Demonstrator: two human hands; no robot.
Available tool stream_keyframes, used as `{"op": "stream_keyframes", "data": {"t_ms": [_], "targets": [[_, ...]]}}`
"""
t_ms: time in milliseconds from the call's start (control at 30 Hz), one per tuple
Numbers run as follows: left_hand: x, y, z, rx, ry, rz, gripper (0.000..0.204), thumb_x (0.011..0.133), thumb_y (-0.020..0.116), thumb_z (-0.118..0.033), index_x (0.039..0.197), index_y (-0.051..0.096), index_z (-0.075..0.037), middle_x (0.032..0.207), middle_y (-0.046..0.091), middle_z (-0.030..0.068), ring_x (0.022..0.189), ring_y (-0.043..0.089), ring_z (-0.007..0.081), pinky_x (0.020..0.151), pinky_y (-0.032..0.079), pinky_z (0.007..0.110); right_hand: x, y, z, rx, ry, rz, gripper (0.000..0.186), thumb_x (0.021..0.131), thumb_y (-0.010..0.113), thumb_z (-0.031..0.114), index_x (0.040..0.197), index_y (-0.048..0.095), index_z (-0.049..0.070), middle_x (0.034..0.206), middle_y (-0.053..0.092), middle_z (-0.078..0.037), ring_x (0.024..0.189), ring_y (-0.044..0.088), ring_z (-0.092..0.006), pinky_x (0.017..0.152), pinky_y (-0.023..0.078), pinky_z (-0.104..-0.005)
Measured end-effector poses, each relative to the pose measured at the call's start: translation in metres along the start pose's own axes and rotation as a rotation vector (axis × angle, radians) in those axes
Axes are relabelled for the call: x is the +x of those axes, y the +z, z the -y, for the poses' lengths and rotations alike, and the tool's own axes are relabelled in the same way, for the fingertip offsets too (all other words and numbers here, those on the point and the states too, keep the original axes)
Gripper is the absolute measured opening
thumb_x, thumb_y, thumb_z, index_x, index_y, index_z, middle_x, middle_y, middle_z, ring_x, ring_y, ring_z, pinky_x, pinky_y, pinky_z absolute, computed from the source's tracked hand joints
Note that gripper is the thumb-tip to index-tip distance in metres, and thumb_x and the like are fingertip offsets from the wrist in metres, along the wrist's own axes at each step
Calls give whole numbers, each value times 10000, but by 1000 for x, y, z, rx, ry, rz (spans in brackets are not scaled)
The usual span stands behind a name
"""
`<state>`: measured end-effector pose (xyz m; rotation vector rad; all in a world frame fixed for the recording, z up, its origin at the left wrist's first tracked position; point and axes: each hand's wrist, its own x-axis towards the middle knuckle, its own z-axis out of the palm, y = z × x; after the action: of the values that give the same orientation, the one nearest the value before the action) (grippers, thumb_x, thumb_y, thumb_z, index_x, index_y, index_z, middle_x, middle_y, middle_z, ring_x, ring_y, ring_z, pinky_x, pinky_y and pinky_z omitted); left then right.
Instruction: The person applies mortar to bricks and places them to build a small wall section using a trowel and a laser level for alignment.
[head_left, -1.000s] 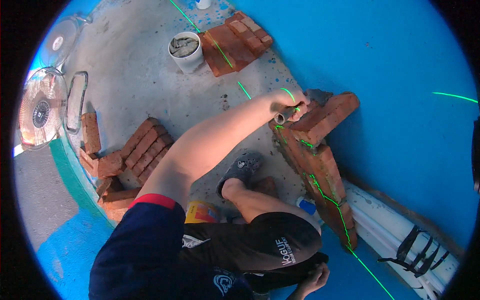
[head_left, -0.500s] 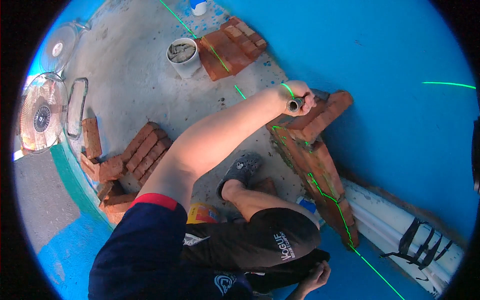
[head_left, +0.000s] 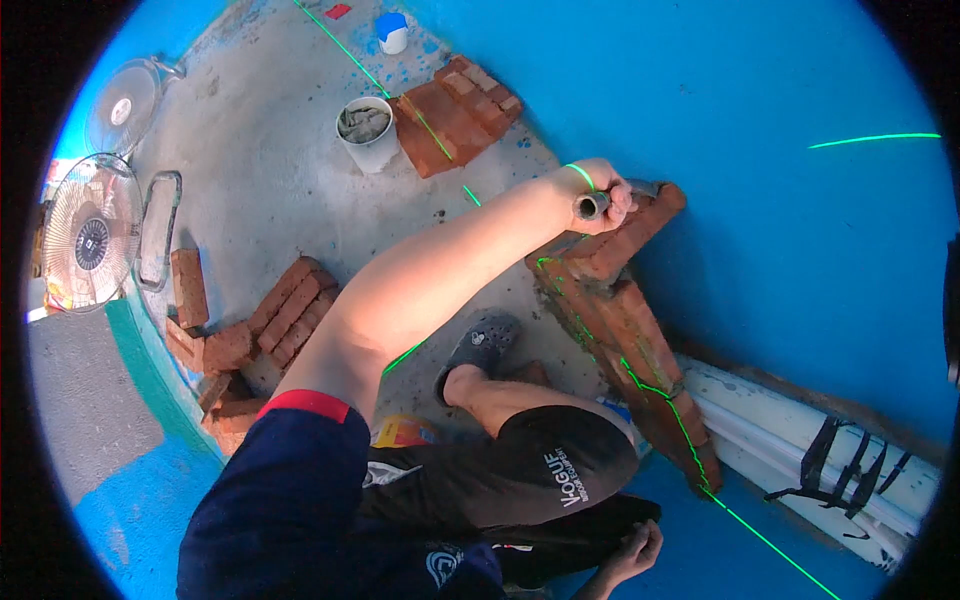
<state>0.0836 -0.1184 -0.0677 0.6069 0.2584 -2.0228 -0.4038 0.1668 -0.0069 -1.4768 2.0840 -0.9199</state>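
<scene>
My left hand is closed around the handle of a trowel, whose round, hollow handle end faces me. Beyond the fingers a strip of its grey metal blade shows at the far end of an upper brick; the hand hides the rest. That brick lies crosswise on a low row of bricks beside the blue wall, with mortar in places. Low in the picture, my right hand rests by my dark shorts, fingers loosely curled, with nothing visible in them.
A white bucket of grey mortar stands by a flat brick stack. Loose bricks lie to the left, near a fan. White pipes run along the right wall. A green line crosses floor and bricks.
The view has shifted slightly. My left hand, still on the trowel, sits a little farther along the upper brick, and more of the blade shows. My right hand has hardly moved.
</scene>
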Motion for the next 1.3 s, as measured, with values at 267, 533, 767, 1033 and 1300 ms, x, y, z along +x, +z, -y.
{"op": "stream_keyframes", "data": {"t_ms": [267,533,767,1033,1300], "targets": [[-33,-56,-4,41,24,434,261,998,409,-125,1147,408,90,637,434,-19,478,429,55,396,327,214,1,1,5,-38,1,-18,208,932,569,195,1020,615,11,794,593,-21,627,467,-58,536,354,-191],[-32,-157,3,514,108,-133,294,977,482,-247,1099,575,4,709,519,-1,463,420,99,433,369,250,5,13,20,-76,-137,22,227,931,542,189,990,609,-20,877,608,-67,764,546,-151,669,459,-268],[3,-185,35,585,139,-266,304,980,477,-263,1074,568,12,641,497,10,430,388,97,408,297,281,5,18,46,-112,20,17,225,896,604,161,1004,647,-31,937,654,-133,812,584,-225,750,498,-352],[23,-172,47,634,132,-212,245,955,498,-210,1002,594,11,599,478,9,399,379,116,405,295,293,10,11,28,-112,58,30,209,888,604,152,995,648,-21,954,651,-125,831,575,-222,762,493,-352],[22,-161,44,662,142,-208,238,943,510,-201,1006,591,14,583,472,7,400,379,112,399,284,290,14,16,27,-246,-146,54,275,920,539,213,988,605,-46,926,619,-115,869,570,-205,810,464,-327]]}}
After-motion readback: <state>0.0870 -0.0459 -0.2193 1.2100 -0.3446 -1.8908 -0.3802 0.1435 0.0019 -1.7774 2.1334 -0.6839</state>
